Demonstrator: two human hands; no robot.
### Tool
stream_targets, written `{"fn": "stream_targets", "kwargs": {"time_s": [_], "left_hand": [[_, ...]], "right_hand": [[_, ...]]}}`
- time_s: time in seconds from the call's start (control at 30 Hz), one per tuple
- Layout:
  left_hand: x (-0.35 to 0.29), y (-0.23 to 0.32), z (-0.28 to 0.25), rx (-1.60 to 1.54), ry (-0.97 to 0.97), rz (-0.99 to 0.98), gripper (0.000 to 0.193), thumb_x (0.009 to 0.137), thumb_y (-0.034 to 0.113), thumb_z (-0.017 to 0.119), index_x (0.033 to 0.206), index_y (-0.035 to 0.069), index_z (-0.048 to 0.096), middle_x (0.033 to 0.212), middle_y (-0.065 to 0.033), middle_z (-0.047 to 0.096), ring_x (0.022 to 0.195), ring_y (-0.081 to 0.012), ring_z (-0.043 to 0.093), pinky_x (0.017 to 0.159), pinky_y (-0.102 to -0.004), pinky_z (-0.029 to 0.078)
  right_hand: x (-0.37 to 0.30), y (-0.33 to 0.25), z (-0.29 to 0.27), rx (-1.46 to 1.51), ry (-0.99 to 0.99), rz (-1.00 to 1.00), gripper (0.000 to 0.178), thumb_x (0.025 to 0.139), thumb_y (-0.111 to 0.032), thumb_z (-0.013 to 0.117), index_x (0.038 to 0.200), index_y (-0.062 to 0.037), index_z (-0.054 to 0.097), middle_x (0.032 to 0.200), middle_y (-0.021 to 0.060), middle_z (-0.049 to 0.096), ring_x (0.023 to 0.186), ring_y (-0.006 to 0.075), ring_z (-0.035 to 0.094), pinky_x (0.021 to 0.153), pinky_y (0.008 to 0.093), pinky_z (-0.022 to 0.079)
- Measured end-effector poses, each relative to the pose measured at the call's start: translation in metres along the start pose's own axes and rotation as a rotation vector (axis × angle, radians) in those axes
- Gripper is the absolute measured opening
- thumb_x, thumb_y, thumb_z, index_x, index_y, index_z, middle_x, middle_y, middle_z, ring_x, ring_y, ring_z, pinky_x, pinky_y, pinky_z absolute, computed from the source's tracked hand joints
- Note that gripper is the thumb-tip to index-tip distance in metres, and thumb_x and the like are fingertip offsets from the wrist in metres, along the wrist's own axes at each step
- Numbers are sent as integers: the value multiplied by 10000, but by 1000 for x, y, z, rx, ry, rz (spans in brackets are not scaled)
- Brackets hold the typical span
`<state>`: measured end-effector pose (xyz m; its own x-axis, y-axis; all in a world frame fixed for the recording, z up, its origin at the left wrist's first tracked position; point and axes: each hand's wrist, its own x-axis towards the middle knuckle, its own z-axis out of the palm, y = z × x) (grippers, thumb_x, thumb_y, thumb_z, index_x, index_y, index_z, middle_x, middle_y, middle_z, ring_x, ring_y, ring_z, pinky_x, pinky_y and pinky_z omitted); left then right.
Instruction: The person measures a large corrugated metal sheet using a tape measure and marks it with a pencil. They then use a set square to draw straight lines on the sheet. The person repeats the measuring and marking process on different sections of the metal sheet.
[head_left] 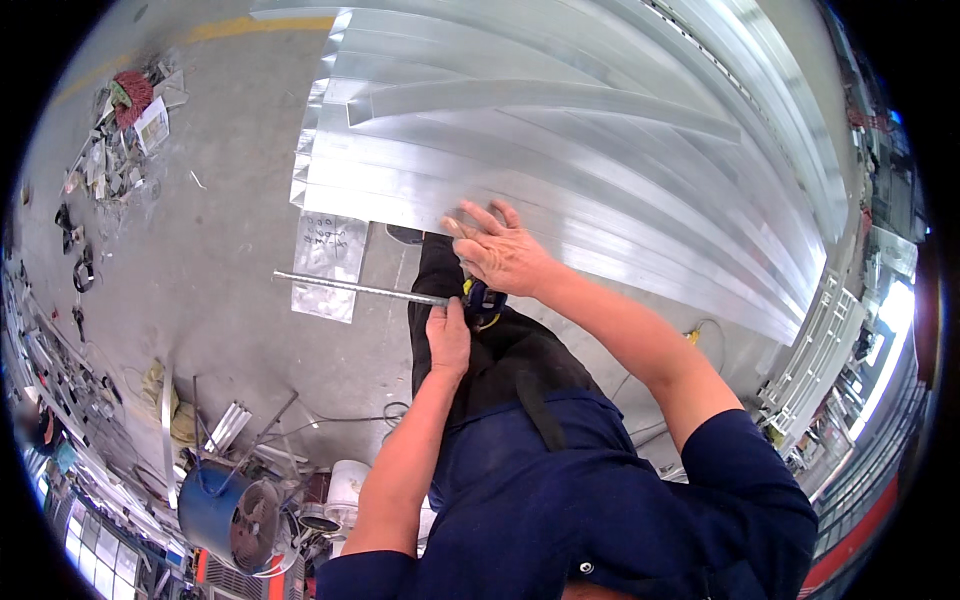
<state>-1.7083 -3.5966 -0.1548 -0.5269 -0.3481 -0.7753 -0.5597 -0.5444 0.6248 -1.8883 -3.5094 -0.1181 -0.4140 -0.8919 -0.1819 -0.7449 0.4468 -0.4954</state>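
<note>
At the top, the metal profiles [560,160] are cut off by the frame; at centre, the thin rod's [360,288] right end is hidden by the left hand [450,338].

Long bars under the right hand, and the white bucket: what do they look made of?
Long bars: likely aluminium, bare, smooth finish; silvery sheen with streaked reflections. Steel not ruled out.
White bucket: probably plastic, smooth; opaque white, no metallic glint.

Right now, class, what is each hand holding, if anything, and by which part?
Left hand: a thin strip, by its end beside the tape measure; whether it also grips that is unclear. Right hand: nothing visibly held.
</note>
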Motion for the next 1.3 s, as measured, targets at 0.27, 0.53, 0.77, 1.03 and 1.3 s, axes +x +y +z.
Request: {"fn": "stream_targets", "kwargs": {"time_s": [0.27,0.53,0.77,1.03,1.3], "left_hand": [[-8,-1,-18,-87,49,-110,250,968,210,513,802,37,586,705,11,561,593,-77,509,517,-256,435],[-17,19,-8,-24,13,-112,208,972,209,498,914,34,595,786,-9,588,653,-103,554,539,-278,471],[-3,-1,-3,-69,-75,56,176,983,164,491,923,51,612,828,16,595,692,-73,536,572,-252,464],[-11,26,2,-101,-103,-89,235,972,187,519,799,32,559,752,27,537,716,-48,466,648,-231,411],[3,32,37,-103,-212,47,217,983,185,512,879,10,586,801,10,582,738,-58,513,692,-241,456]], "right_hand": [[9,-2,-11,-130,-55,-62,102,944,-189,429,1038,-182,470,1453,21,463,1427,256,289,1162,550,106],[22,-5,-12,-137,-43,-83,119,944,-190,415,1024,-160,498,1420,30,501,1430,256,269,1156,558,90],[2,-1,-17,-176,-62,-77,172,960,-235,401,1009,-148,540,1401,37,520,1396,258,323,1164,556,92],[0,10,-28,-178,-65,-101,202,988,-214,349,1112,-184,506,1361,-27,556,1400,248,327,1172,530,101],[2,11,-58,54,165,159,209,903,-177,566,1110,-144,571,1198,55,632,1298,266,463,1127,494,253]]}}
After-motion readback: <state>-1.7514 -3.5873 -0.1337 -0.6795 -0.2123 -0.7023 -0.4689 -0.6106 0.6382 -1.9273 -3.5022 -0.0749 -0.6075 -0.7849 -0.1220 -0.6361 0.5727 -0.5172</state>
